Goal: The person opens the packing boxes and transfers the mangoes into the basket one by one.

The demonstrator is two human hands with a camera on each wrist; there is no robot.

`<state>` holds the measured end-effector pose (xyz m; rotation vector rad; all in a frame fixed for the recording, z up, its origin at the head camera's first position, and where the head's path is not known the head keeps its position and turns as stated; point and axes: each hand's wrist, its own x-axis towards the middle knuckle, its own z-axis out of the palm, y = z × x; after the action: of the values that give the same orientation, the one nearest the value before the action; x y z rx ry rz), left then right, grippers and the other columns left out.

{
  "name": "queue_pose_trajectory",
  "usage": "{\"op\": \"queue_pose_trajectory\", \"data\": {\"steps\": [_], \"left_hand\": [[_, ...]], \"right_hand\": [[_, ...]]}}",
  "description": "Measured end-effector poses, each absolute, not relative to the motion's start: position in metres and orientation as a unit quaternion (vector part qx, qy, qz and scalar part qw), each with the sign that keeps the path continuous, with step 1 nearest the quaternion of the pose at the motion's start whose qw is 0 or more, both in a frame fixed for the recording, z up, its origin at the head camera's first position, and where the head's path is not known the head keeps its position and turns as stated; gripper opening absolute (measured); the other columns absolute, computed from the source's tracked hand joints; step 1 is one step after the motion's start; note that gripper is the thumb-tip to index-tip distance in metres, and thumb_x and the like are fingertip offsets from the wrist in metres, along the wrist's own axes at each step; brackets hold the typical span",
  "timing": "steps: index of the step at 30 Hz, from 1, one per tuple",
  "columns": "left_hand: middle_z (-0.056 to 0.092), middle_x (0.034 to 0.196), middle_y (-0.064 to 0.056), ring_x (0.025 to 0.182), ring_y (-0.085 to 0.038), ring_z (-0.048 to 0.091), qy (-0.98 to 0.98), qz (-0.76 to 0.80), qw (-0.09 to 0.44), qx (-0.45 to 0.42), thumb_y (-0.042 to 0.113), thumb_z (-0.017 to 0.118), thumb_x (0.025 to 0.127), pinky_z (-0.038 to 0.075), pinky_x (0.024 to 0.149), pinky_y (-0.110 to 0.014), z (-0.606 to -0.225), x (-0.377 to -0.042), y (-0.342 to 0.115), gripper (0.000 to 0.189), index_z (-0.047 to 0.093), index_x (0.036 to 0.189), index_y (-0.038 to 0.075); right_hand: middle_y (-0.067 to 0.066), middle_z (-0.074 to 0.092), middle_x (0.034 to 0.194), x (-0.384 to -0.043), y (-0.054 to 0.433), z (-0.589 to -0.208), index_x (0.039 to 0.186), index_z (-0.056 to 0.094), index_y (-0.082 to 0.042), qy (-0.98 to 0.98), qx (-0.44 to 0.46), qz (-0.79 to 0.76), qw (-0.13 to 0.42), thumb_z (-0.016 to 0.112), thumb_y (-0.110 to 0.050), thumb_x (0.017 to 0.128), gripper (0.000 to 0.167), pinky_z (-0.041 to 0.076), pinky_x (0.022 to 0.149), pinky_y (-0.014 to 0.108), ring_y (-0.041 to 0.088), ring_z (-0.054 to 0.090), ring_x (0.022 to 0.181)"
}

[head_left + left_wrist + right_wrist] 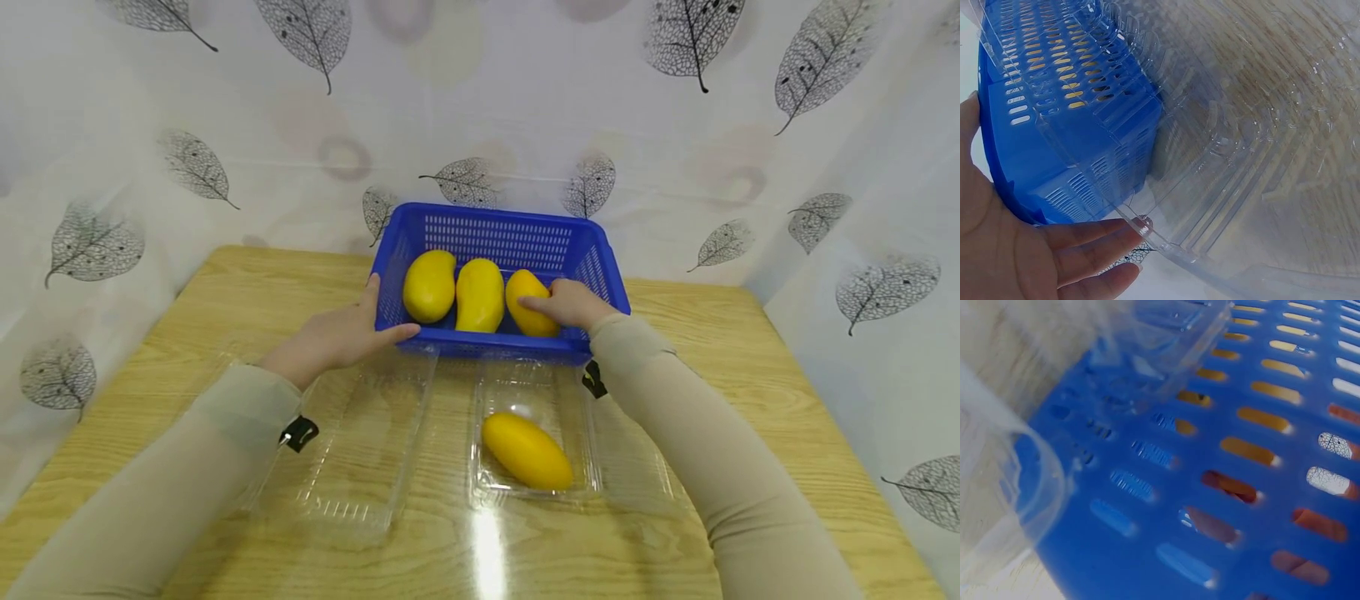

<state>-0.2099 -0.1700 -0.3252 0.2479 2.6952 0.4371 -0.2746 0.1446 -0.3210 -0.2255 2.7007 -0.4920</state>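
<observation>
A blue slotted basket (495, 342) stands at the back of the table with three yellow mangoes in it: a left one (429, 287), a middle one (480, 296) and a right one (534, 321). My right hand (573, 304) reaches over the front rim and grips the right mango, thumb across its near side. My left hand (337, 333) rests against the basket's front left corner, thumb by the front rim. Its fingers (1097, 250) extend along the basket's outside in the left wrist view. In the right wrist view the basket wall (1210, 487) hides most of the right hand.
In front of the basket lies an opened clear plastic box (480, 467) holding another mango (527, 451). A second clear plastic container (352, 467) lies to its left, partly under the left forearm. Leaf-patterned cloth (480, 100) hangs behind the wooden table (247, 283).
</observation>
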Motion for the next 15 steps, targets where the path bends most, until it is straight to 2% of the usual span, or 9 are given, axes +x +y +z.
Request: {"op": "queue_pose_trajectory", "data": {"steps": [5, 9, 12, 15], "left_hand": [[0.030, 0.143, -0.028, 0.121, -0.045, 0.043, 0.964, 0.155, 0.197, 0.090, 0.086, 0.023, 0.073, 0.042, 0.086, -0.055, -0.3241, -0.2096, -0.1701, 0.118, -0.020, 0.144, 0.003], [0.032, 0.142, -0.027, 0.119, -0.044, 0.045, 0.964, 0.154, 0.196, 0.091, 0.087, 0.023, 0.073, 0.045, 0.083, -0.053, -0.3231, -0.2091, -0.1697, 0.118, -0.019, 0.144, 0.002], [0.033, 0.141, -0.027, 0.118, -0.044, 0.046, 0.964, 0.154, 0.194, 0.092, 0.086, 0.023, 0.073, 0.046, 0.081, -0.051, -0.3229, -0.2084, -0.1692, 0.117, -0.018, 0.144, 0.002], [0.033, 0.141, -0.028, 0.119, -0.044, 0.045, 0.965, 0.153, 0.194, 0.091, 0.085, 0.024, 0.074, 0.045, 0.083, -0.052, -0.3228, -0.2076, -0.1687, 0.117, -0.018, 0.144, 0.001]], "right_hand": [[0.022, 0.056, 0.106, -0.2743, 0.1428, -0.3207, 0.117, 0.050, 0.009, 0.960, -0.079, -0.169, 0.207, 0.044, -0.054, 0.091, 0.068, 0.043, 0.084, 0.041, 0.030, 0.053, 0.089], [0.028, 0.049, 0.123, -0.2753, 0.1429, -0.3223, 0.132, 0.035, 0.013, 0.957, -0.070, -0.170, 0.225, 0.041, -0.051, 0.094, 0.076, 0.040, 0.094, 0.044, 0.034, 0.052, 0.103], [0.029, 0.040, 0.135, -0.2758, 0.1434, -0.3239, 0.139, 0.024, 0.013, 0.954, -0.063, -0.176, 0.236, 0.040, -0.044, 0.096, 0.073, 0.034, 0.101, 0.045, 0.036, 0.046, 0.115], [0.028, 0.046, 0.130, -0.2755, 0.1437, -0.3256, 0.140, 0.021, 0.010, 0.947, -0.071, -0.184, 0.254, 0.043, -0.034, 0.097, 0.065, 0.038, 0.098, 0.044, 0.033, 0.051, 0.110]]}}
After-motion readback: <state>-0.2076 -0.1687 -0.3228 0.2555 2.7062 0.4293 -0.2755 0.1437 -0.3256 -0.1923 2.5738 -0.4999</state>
